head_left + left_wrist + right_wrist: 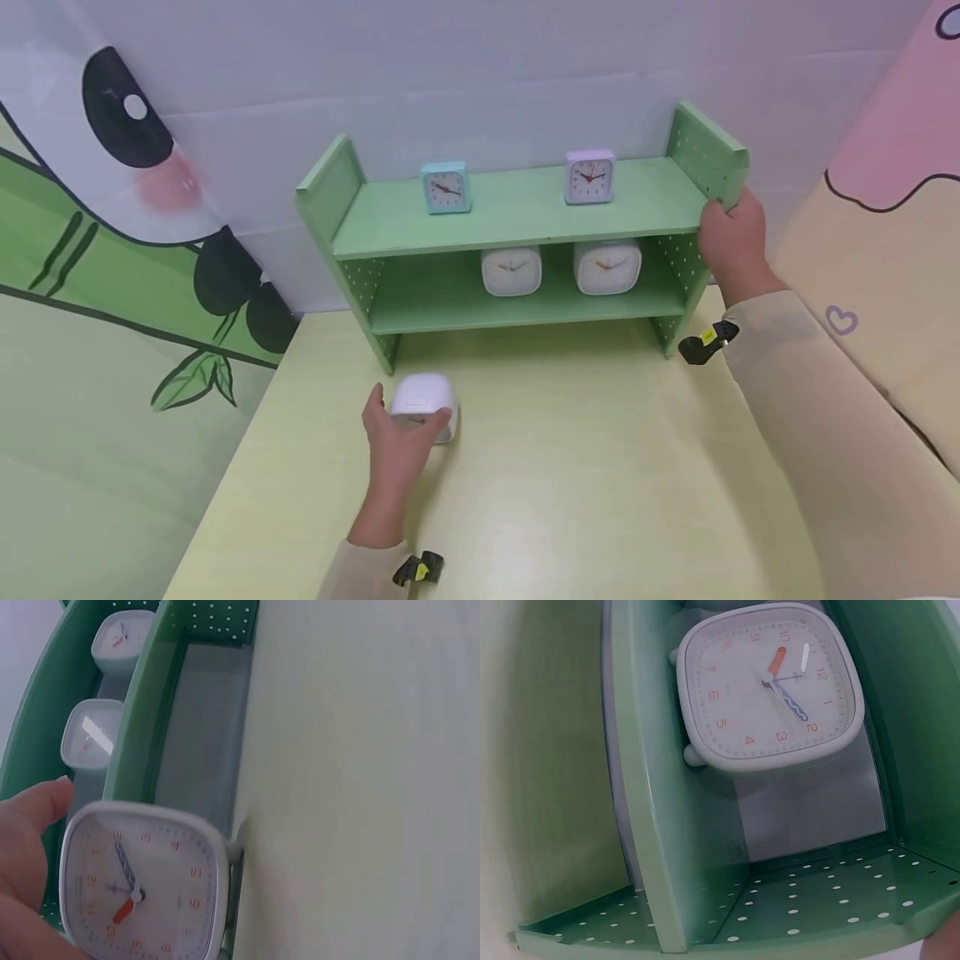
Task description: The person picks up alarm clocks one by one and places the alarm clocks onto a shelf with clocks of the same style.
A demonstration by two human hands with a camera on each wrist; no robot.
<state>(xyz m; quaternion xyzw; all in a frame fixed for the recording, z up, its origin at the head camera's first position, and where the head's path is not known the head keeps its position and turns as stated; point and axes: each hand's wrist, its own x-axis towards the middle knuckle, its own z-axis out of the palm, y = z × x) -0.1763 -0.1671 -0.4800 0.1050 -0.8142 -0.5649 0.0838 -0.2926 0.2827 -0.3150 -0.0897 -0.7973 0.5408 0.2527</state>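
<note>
A white alarm clock (pixel 424 395) is near the table's front left, below the shelf; its pale face with orange numerals fills the lower left of the left wrist view. My left hand (pixel 396 442) is spread around it, thumb at its right side and fingers at its left, with a small gap on the finger side. My right hand (pixel 735 242) grips the right side panel of the green two-tier shelf (pixel 517 321). In the right wrist view only a bit of that hand shows, at the lower right corner.
On the top tier stand a light blue clock (pixel 446 188) and a purple clock (pixel 589 177). Two white clocks, a left one (pixel 512 272) and a right one (pixel 607 268), stand on the lower tier. A cartoon-printed cloth (pixel 465 100) hangs behind the pale table (pixel 570 467).
</note>
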